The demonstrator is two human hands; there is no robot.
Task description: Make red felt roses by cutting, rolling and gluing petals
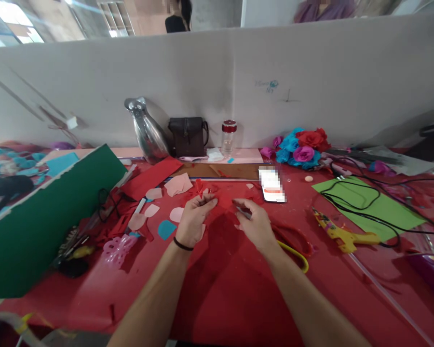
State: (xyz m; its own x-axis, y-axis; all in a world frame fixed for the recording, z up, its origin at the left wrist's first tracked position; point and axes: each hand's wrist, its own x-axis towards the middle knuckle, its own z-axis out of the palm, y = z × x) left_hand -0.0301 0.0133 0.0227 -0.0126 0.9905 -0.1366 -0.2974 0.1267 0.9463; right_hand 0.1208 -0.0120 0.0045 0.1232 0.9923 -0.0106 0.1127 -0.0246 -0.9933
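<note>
My left hand [193,221], with a dark band at the wrist, is closed in a pinch. A small curled piece of red paper [198,186] sticks up behind its fingers and seems held there. My right hand [255,224] is a little apart from it, fingers curled toward the thumb; whatever lies between them blends into the red tabletop. Under and beside my right wrist are scissors [300,262] with a red and yellow handle, their blades hidden. Near my left hand lie a blue paper petal [166,230] and several pale pink petals [152,210].
A phone [271,185] lies beyond my right hand. To the right are a yellow glue gun [342,234], green paper [369,205] with cables, and paper flowers [304,148]. A metal jug [148,130], brown bag [188,137] and glass bottle [229,137] stand at the back. A green board [50,221] rises at left.
</note>
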